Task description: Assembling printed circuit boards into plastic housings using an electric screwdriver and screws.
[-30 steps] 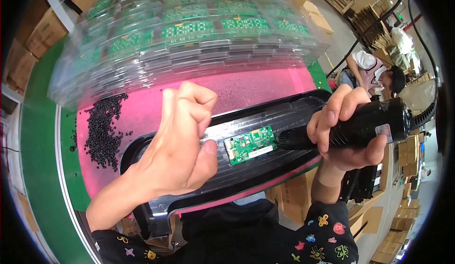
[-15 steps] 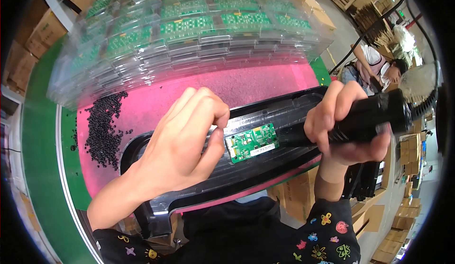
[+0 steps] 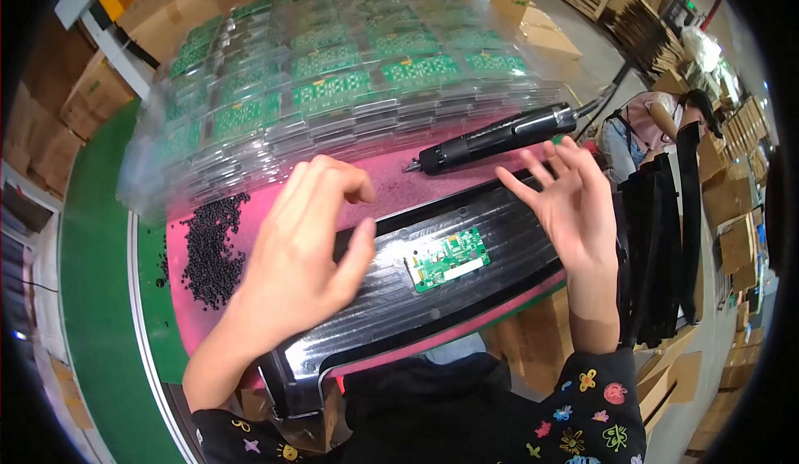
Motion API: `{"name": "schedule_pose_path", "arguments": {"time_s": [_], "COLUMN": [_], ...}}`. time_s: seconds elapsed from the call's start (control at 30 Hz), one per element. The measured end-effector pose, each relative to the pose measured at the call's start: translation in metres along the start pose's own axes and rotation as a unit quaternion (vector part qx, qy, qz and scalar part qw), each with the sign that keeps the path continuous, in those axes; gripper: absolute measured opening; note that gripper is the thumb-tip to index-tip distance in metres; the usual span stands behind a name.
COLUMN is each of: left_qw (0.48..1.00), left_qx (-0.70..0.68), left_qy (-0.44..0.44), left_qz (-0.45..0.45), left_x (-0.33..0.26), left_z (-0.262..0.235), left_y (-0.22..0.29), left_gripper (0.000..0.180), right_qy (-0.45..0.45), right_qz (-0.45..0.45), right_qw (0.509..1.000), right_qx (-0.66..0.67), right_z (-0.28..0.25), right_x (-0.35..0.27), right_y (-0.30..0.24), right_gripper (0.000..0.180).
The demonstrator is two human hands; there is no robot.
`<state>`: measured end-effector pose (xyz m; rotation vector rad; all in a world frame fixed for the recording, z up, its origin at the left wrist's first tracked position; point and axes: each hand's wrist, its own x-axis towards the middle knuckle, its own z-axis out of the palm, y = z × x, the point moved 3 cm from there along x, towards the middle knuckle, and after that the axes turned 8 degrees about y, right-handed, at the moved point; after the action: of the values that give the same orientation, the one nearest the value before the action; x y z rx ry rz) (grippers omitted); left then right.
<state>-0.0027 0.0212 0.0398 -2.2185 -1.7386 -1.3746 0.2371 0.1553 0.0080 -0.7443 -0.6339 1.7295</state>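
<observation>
Both my hands, left (image 3: 291,256) and right (image 3: 574,202), hover open and empty; the circuit board (image 3: 447,258) looks light, stiff, fragile, so I'd pinch its edges.

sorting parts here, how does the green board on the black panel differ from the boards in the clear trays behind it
The single green board lies bare and alone on the black panel; the boards in the clear trays sit many together in rows, under stacked plastic. The single board lies between the left hand and right hand; the trayed boards lie beyond both. All are green circuit boards.
</observation>
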Motion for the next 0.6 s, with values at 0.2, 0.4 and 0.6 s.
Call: {"name": "schedule_pose_path", "arguments": {"time_s": [0.2, 0.4, 0.6], "left_qw": [0.942, 0.94, 0.975], "left_qx": [0.186, 0.196, 0.172], "left_qy": [-0.275, -0.259, 0.067], "left_qz": [-0.049, -0.103, -0.123], "left_x": [-0.028, -0.047, -0.118], "left_z": [-0.025, -0.016, -0.117], "left_y": [-0.035, -0.048, 0.017], "left_gripper": [0.031, 0.022, 0.024], "right_qy": [0.014, 0.17, 0.471], "right_qz": [-0.351, -0.485, -0.489], "right_qw": [0.912, 0.803, 0.323], "right_qx": [-0.213, -0.302, -0.66], "right_z": [-0.038, -0.12, -0.254], "right_x": [-0.058, -0.049, -0.011], "right_y": [-0.07, -0.142, -0.211], "right_gripper": [0.044, 0.03, 0.054]}}
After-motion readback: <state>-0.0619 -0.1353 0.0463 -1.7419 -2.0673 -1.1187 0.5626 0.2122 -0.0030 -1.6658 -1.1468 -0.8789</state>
